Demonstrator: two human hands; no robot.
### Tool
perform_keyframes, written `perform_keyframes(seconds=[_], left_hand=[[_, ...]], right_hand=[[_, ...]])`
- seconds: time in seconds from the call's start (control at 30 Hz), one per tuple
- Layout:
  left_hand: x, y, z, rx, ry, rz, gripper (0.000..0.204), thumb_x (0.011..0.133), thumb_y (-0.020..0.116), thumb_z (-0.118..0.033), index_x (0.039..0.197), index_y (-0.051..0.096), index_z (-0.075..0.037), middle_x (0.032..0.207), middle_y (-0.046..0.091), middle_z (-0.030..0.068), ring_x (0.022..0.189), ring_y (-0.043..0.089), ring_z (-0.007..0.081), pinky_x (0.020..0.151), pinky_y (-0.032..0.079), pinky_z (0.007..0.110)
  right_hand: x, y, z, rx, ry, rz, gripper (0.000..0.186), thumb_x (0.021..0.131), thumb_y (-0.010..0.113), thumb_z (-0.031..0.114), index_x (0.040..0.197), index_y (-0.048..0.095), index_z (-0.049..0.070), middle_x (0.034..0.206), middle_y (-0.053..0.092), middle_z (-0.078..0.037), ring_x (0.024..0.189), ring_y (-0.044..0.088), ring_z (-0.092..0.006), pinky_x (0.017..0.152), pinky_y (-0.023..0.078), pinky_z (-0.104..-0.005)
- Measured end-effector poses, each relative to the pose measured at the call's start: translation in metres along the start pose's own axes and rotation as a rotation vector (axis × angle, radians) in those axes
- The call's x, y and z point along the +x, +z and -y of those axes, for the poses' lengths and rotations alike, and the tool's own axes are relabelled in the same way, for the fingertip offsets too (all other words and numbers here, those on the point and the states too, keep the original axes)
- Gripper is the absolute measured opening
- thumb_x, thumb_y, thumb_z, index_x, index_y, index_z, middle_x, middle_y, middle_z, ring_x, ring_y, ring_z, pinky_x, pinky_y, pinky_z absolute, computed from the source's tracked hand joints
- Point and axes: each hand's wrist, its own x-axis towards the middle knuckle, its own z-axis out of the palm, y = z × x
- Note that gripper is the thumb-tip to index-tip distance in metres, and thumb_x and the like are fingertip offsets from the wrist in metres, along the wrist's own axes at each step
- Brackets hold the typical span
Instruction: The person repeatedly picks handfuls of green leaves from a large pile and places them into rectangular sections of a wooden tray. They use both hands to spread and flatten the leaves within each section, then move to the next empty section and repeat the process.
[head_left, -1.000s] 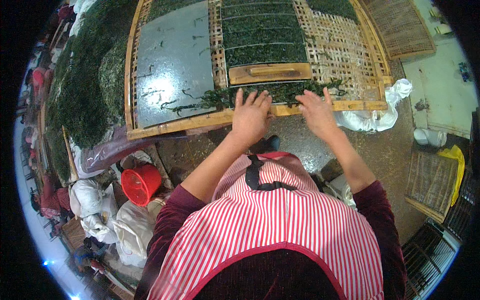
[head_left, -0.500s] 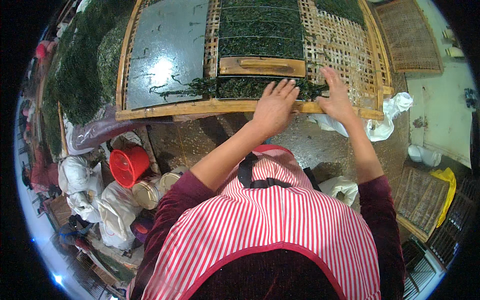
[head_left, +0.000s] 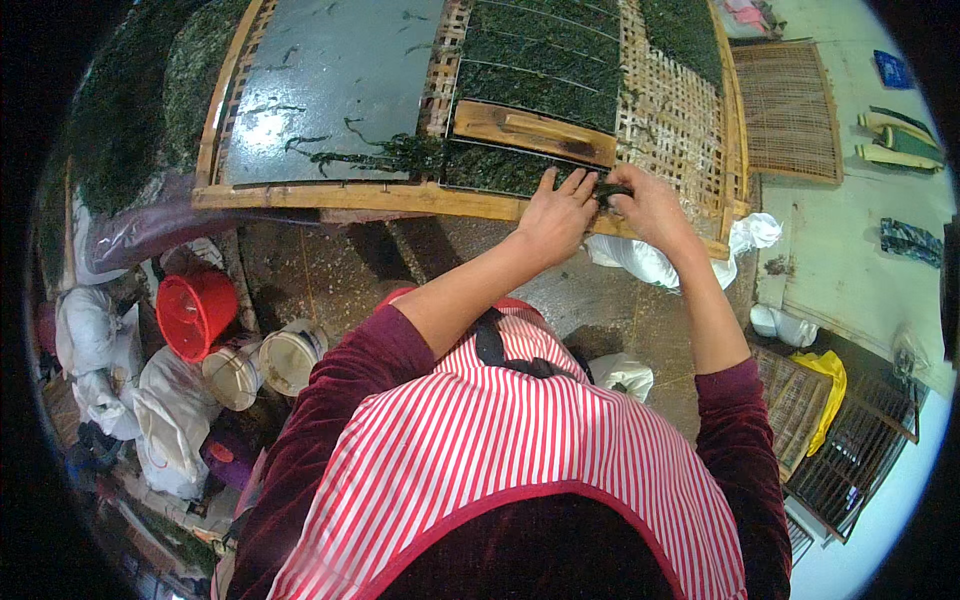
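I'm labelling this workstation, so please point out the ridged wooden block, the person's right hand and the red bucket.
Wooden block (head_left: 534, 134): head view, middle of its upper face.
Right hand (head_left: 655, 208): head view, back of the hand.
Red bucket (head_left: 192, 316): head view, its inside.

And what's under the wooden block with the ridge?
Dark green seaweed shows along both long edges of the wooden block; what lies directly beneath it is covered.
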Motion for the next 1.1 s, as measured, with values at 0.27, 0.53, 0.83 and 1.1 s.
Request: perform_keyframes(seconds=[0.27,0.53,0.83,1.1], left_hand=[[-0.002,-0.001,-0.002,-0.041,-0.022,0.002,0.018,0.084,0.062,-0.019,0.100,0.067,-0.010,0.102,0.068,0.0069,0.106,0.062,0.0254,0.106,0.036,0.053],[-0.010,-0.029,0.001,-0.083,0.017,-0.012,0.031,0.086,0.066,-0.024,0.111,0.067,-0.008,0.111,0.068,0.0094,0.115,0.060,0.0287,0.106,0.039,0.049],[-0.009,-0.028,0.003,0.008,0.085,0.058,0.060,0.082,0.072,-0.030,0.134,0.055,-0.005,0.144,0.053,0.0120,0.137,0.046,0.0295,0.114,0.034,0.050],[-0.001,-0.019,0.030,-0.208,0.100,0.060,0.055,0.085,0.066,-0.034,0.133,0.059,-0.009,0.141,0.058,0.0105,0.134,0.050,0.0298,0.111,0.038,0.047]], right_hand=[[-0.020,-0.001,-0.006,0.198,-0.066,-0.158,0.049,0.082,0.070,0.009,0.130,0.058,0.005,0.117,0.065,-0.017,0.112,0.063,-0.0302,0.099,0.049,-0.0401],[-0.001,0.090,-0.055,0.158,-0.235,-0.616,0.043,0.081,0.074,0.008,0.122,0.064,0.013,0.133,0.054,-0.014,0.120,0.055,-0.0370,0.100,0.048,-0.0427],[-0.007,0.084,-0.037,-0.095,-0.128,-0.564,0.029,0.084,0.067,0.011,0.112,0.072,0.014,0.140,0.052,-0.009,0.131,0.046,-0.0314,0.112,0.028,-0.0497],[-0.030,0.085,-0.014,-0.306,-0.027,-0.393,0.048,0.084,0.069,0.014,0.131,0.062,0.012,0.152,0.040,-0.012,0.140,0.035,-0.0377,0.114,0.025,-0.0550]])
